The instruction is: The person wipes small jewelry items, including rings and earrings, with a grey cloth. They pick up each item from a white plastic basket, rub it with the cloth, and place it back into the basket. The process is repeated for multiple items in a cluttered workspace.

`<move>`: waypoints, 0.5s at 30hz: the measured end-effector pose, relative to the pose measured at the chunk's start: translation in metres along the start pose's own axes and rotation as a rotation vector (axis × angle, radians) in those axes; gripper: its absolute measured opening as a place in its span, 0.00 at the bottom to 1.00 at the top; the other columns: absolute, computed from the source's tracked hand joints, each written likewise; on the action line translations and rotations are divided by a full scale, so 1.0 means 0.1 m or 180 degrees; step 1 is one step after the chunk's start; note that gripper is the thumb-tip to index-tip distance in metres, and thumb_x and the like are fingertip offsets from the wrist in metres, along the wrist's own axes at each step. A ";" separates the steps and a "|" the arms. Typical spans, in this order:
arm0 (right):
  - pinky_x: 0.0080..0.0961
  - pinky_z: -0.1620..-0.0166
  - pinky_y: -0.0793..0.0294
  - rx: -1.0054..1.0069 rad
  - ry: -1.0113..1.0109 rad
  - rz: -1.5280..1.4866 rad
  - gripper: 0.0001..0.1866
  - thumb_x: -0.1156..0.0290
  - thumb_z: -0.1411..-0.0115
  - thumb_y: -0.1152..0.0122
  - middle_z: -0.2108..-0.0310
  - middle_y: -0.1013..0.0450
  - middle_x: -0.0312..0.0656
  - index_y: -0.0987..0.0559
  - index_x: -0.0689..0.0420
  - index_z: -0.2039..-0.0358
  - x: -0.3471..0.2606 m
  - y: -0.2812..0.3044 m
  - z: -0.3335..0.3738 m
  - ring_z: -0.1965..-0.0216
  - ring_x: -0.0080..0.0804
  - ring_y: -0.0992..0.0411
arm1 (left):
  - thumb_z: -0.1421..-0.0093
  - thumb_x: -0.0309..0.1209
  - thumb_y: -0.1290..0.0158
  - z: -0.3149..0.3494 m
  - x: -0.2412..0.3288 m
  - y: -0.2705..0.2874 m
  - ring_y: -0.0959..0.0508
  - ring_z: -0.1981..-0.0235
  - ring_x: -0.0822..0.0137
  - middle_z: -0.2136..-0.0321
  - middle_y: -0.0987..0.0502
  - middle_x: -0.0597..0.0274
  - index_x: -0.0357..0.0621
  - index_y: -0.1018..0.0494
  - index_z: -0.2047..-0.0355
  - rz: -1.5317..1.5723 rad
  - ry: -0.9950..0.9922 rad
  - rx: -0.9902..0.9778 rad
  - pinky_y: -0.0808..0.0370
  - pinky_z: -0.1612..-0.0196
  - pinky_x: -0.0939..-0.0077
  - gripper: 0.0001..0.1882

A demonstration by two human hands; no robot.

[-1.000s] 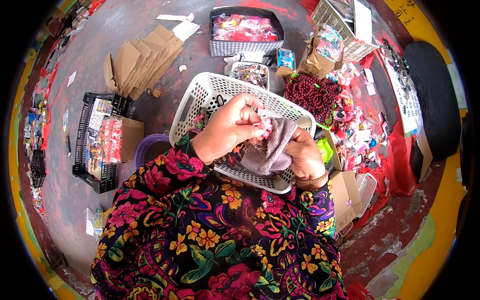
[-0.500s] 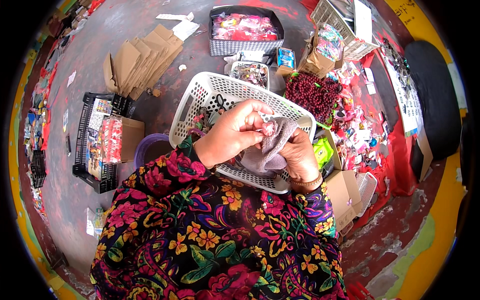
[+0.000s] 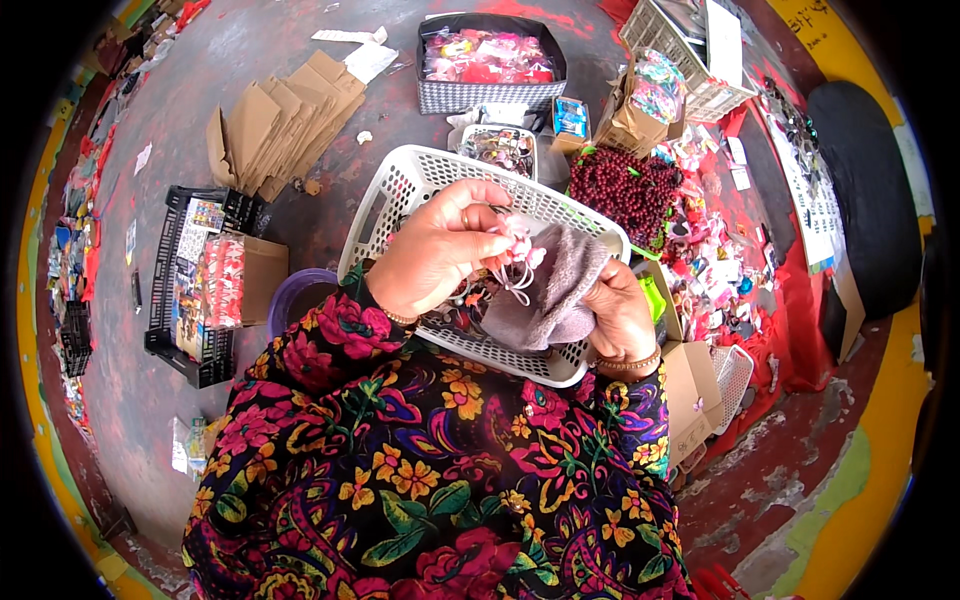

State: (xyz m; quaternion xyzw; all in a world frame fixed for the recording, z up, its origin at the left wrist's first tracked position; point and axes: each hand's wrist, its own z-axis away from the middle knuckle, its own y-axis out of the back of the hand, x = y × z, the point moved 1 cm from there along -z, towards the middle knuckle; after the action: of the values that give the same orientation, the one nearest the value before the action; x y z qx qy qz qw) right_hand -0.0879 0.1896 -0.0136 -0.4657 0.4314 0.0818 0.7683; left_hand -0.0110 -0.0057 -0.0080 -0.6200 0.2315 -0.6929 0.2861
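Note:
My left hand (image 3: 428, 258) pinches a small bunch of pink and white hair ties (image 3: 519, 245) between thumb and fingers, thin looped cords hanging below it. In my right hand (image 3: 625, 318) is a soft mauve-grey knitted cloth piece (image 3: 560, 290), gripped by its edge; folds hide its full shape. The two held things are side by side and may touch. Both are above a white perforated plastic basket (image 3: 462, 170), in which small mixed trinkets lie partly hidden under my hands.
Beyond the basket stand a small tray of trinkets (image 3: 500, 148) and a checked bin of bagged goods (image 3: 490, 97). Dark red beads (image 3: 622, 195) are heaped at its right. A purple bucket (image 3: 284, 300) and a black crate (image 3: 190, 340) stand left; folded cardboard (image 3: 280, 125) lies farther off.
My left hand has drawn left and slightly up with the pink bunch, and its cords now show. My right hand has shifted right and slightly down, opening out the cloth.

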 end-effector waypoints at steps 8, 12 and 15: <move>0.19 0.60 0.30 0.0130 0.0704 0.1672 0.14 0.73 0.47 0.41 0.66 0.27 0.38 0.27 0.63 0.60 0.04 -0.15 -0.02 0.66 0.22 0.29 | 0.45 0.20 0.53 0.05 0.02 -0.14 0.27 0.64 0.69 0.66 0.28 0.60 0.40 0.38 0.58 -0.0353 -0.0108 0.0017 0.30 0.64 0.80 0.14; 0.19 0.61 0.29 0.0244 0.0679 0.1901 0.11 0.77 0.46 0.45 0.66 0.27 0.38 0.27 0.63 0.61 0.01 -0.25 -0.03 0.66 0.22 0.29 | 0.44 0.20 0.54 0.05 -0.04 -0.23 0.28 0.68 0.74 0.67 0.27 0.61 0.40 0.38 0.59 -0.0705 -0.0157 0.0033 0.31 0.68 0.83 0.12; 0.18 0.62 0.29 0.0395 0.0787 0.1937 0.11 0.81 0.48 0.48 0.67 0.27 0.37 0.26 0.63 0.62 0.06 -0.26 -0.03 0.66 0.21 0.29 | 0.45 0.20 0.54 0.07 0.00 -0.26 0.27 0.69 0.76 0.67 0.27 0.62 0.41 0.39 0.58 -0.0854 -0.0095 -0.0079 0.31 0.72 0.86 0.13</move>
State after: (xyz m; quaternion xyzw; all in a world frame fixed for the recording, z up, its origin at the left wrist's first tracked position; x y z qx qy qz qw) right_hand -0.0723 0.1718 -0.0017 -0.2742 0.6448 0.2240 0.6774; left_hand -0.0070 0.0138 0.0104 -0.6591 0.1508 -0.7128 0.1866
